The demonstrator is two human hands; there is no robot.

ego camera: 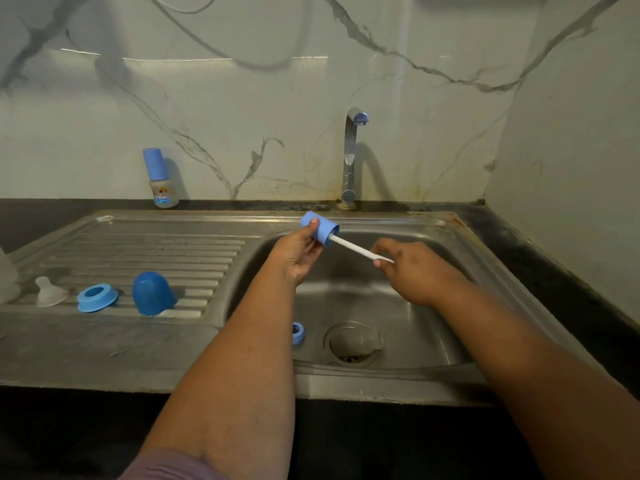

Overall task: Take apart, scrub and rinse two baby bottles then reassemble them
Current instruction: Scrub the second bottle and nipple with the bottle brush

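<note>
My left hand (297, 253) grips a light blue bottle cap (320, 229) over the sink basin, its open end turned right. My right hand (412, 268) pinches the white handle of a bottle brush (353, 248) whose head is inside the cap. A small blue ring (298, 333) lies on the basin floor, with a clear teat (367, 341) by the drain. On the drainboard lie a clear teat (48, 292), a blue collar ring (97, 297) and a dark blue dome cap (153, 293). An assembled bottle with a blue cap (160, 178) stands by the wall.
The steel sink basin (433, 327) has a round drain (351, 344) near its front. A chrome tap (351, 157) rises behind the basin; no water is visible from it. A ribbed drainboard (156, 251) lies left. A clear object (7, 275) pokes in at the left edge.
</note>
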